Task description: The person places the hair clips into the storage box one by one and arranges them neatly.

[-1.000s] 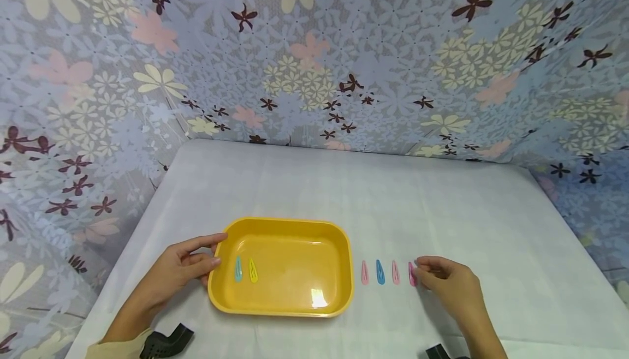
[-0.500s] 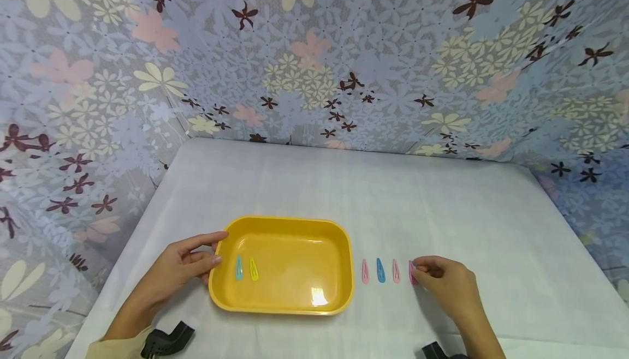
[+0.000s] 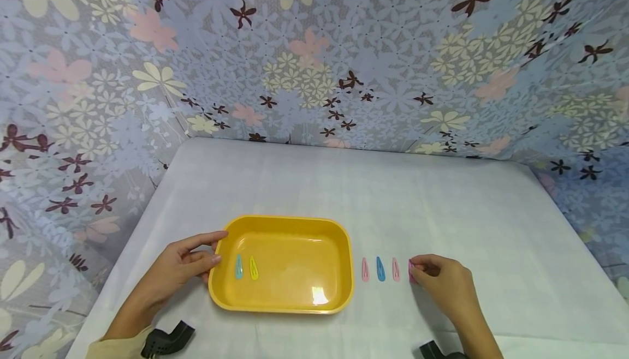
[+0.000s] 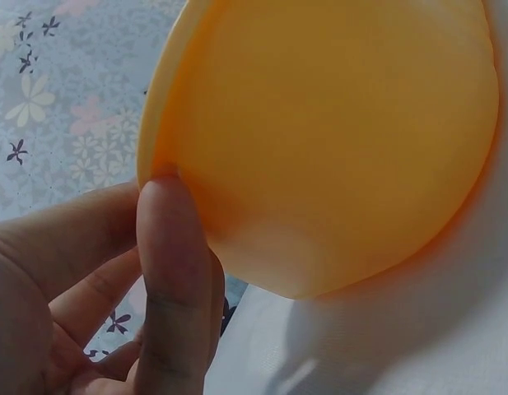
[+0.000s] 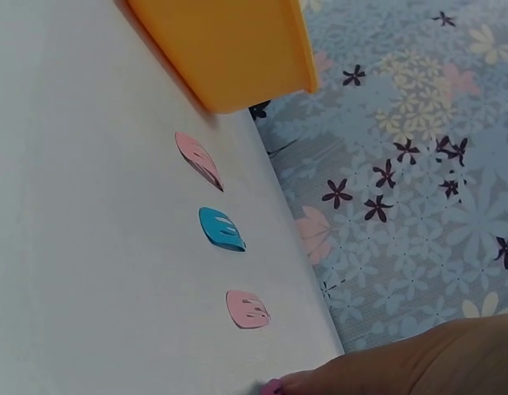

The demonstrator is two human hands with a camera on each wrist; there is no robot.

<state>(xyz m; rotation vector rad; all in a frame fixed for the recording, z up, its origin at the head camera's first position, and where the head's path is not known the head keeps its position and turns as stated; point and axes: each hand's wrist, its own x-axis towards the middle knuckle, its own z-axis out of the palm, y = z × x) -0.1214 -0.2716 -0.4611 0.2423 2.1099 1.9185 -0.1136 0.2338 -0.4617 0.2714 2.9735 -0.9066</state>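
Just now, saw yellow tray (image 3: 295, 271) pinched at its left end by left hand (image 3: 172, 269); to right of tray, saw right hand (image 3: 444, 280) close further over magenta clip (image 3: 410, 271), pinching it, so apparently secured; could not tell whether lifted.

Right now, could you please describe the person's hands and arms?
The left hand and right hand are gloveless. A cream sleeve and angular black wrist mount show on the left arm; another black mount shows beside the bare right forearm.

High head view, forward and down; close wrist views; yellow tray (image 3: 290, 269) in all
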